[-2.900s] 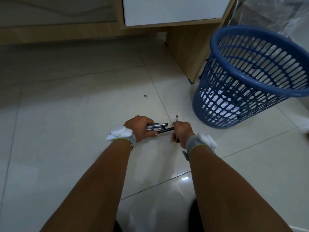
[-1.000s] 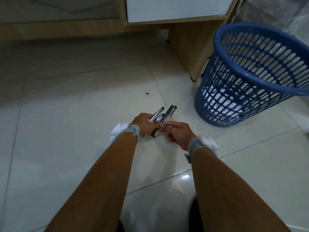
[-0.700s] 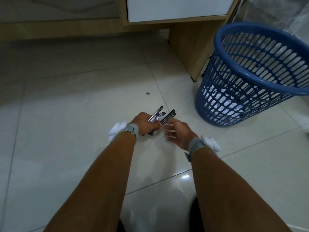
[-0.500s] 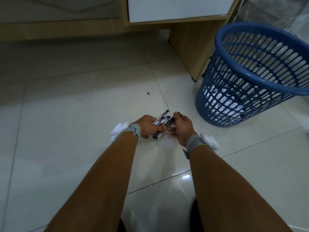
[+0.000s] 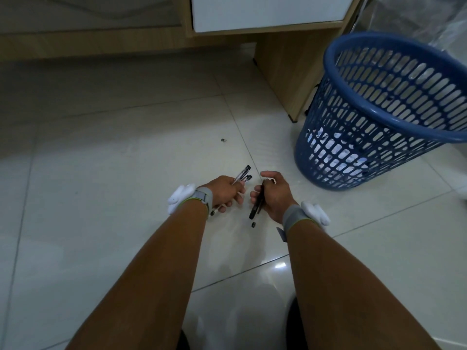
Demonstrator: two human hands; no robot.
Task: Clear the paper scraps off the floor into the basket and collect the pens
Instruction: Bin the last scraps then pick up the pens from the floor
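Observation:
My left hand (image 5: 224, 190) is closed around a small bundle of clear pens with black caps (image 5: 243, 175), their capped ends pointing up and to the right. My right hand (image 5: 273, 195) grips a black pen (image 5: 255, 208) that points down toward the floor. The two hands are a short way apart above the tiles. A tiny black piece (image 5: 253, 225) lies on the floor just below the black pen's tip. The blue plastic basket (image 5: 384, 114) stands to the right, with white paper scraps (image 5: 338, 150) showing through its slots.
A wooden cabinet leg (image 5: 285, 72) stands just left of the basket, under a white drawer front (image 5: 265, 10). A small dark speck (image 5: 223, 140) lies on the tile beyond my hands. Clear plastic sheeting (image 5: 429, 24) hangs behind the basket.
My hands were together on the pen bundle; now they have drawn apart. The right hand has pulled one black pen away and tipped it downward, while the left keeps the rest.

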